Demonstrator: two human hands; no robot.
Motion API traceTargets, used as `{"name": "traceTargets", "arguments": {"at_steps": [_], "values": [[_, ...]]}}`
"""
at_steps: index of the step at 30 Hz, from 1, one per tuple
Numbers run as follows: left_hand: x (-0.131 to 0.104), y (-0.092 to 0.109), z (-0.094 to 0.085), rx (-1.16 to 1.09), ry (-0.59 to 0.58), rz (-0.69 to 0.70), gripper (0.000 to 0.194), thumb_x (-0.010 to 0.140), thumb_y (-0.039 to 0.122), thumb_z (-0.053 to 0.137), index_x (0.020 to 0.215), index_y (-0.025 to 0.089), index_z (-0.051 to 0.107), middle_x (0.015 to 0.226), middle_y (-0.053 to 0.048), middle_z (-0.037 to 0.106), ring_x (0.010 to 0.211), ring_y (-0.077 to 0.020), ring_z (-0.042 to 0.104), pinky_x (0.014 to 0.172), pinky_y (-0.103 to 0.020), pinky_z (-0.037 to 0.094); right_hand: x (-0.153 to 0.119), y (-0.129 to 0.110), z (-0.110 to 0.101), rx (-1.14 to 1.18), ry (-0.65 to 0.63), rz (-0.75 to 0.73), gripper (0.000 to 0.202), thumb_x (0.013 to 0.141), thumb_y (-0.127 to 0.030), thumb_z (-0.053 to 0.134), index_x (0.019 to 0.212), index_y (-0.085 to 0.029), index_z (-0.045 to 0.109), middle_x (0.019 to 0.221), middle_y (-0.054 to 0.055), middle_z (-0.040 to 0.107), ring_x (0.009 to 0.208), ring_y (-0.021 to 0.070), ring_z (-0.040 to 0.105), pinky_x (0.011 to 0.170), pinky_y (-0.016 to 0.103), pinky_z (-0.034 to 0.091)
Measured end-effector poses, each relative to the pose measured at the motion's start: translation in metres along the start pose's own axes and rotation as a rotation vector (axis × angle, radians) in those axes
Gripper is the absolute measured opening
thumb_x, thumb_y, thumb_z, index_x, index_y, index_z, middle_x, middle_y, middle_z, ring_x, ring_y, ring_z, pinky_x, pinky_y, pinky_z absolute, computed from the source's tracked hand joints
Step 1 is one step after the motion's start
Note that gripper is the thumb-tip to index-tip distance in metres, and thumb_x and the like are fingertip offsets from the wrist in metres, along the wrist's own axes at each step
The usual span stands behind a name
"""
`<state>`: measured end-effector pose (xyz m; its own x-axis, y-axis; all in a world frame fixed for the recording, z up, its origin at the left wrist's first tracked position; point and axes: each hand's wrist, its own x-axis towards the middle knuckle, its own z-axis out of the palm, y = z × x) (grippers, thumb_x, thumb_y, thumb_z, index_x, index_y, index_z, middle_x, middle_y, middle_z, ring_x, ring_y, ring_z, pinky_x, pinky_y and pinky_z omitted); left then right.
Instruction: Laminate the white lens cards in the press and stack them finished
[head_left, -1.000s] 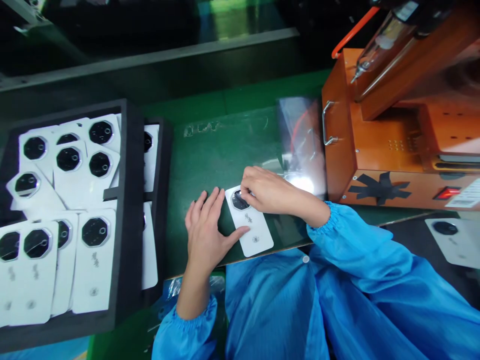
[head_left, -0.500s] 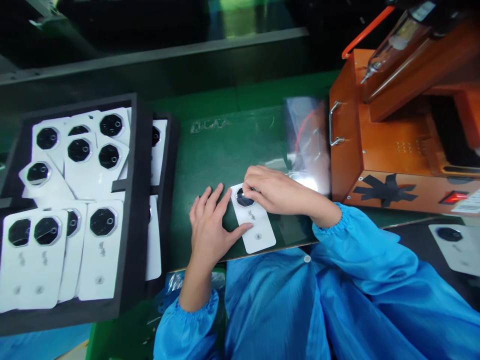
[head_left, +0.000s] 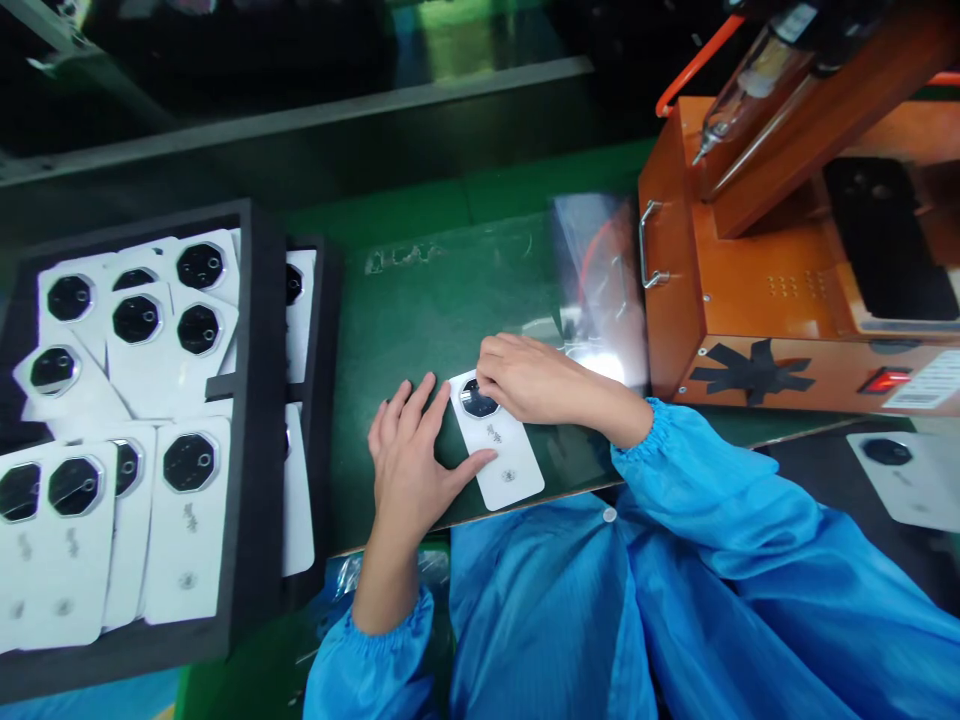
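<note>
A white phone back cover (head_left: 504, 463) lies flat on the green work mat, with a black octagonal camera plate (head_left: 478, 398) at its upper end and dark printing below. Beside its left edge my left hand (head_left: 414, 450) rests with fingers spread, its thumb lying on the cover. My right hand (head_left: 521, 378) is over the cover's upper right corner, fingers curled and pressed together at the right edge of the camera plate. Whatever those fingertips may pinch is hidden under the hand.
To the left, a black foam tray (head_left: 247, 420) holds several similar white covers (head_left: 191, 520); another tray stands behind it. An orange machine (head_left: 675, 320) with a dispensing needle is at the right. Clear plastic film (head_left: 596, 270) lies beside it. Another cover (head_left: 904, 480) sits far right.
The view has shifted slightly, so most things appear a little further left. Both hands keep nearly the same place on the cover, the right one still curled at the camera plate.
</note>
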<state>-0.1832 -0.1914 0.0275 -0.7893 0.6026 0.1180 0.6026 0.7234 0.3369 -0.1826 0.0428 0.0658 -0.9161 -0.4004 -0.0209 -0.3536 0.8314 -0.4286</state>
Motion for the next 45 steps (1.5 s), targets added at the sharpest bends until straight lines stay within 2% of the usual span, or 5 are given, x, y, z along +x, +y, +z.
{"name": "traceTargets", "arguments": {"at_steps": [6, 27, 45], "values": [[0.0001, 0.0018, -0.0014, 0.000, -0.005, -0.002, 0.091, 0.081, 0.072, 0.067, 0.155, 0.026, 0.040, 0.162, -0.012, 0.041, 0.151, -0.0384, 0.032, 0.123, -0.058, 0.022, 0.0008, -0.0006, 0.0007, -0.003, 0.053, 0.001, 0.024, 0.103, -0.022, 0.044, 0.091, -0.013, 0.063, 0.100, 0.010, 0.059, 0.089, 0.0195, 0.051, 0.085, 0.035, 0.039], [0.0003, 0.0012, -0.0012, 0.014, -0.020, -0.012, 0.091, 0.082, 0.072, 0.066, 0.155, 0.025, 0.040, 0.162, -0.011, 0.040, 0.151, -0.0377, 0.031, 0.123, -0.058, 0.021, 0.0032, 0.0038, -0.0007, 0.044, 0.062, 0.074, 0.021, 0.097, -0.017, 0.046, 0.090, -0.013, 0.065, 0.097, 0.009, 0.060, 0.089, 0.0193, 0.050, 0.083, 0.033, 0.037], [0.0008, 0.0022, -0.0026, 0.016, -0.024, -0.010, 0.090, 0.082, 0.071, 0.066, 0.156, 0.027, 0.038, 0.162, -0.012, 0.041, 0.150, -0.0395, 0.032, 0.122, -0.060, 0.022, 0.0032, 0.0041, 0.0015, -0.017, 0.051, 0.104, 0.019, 0.097, -0.017, 0.047, 0.091, -0.014, 0.064, 0.101, 0.010, 0.061, 0.092, 0.0207, 0.052, 0.079, 0.033, 0.037]]}}
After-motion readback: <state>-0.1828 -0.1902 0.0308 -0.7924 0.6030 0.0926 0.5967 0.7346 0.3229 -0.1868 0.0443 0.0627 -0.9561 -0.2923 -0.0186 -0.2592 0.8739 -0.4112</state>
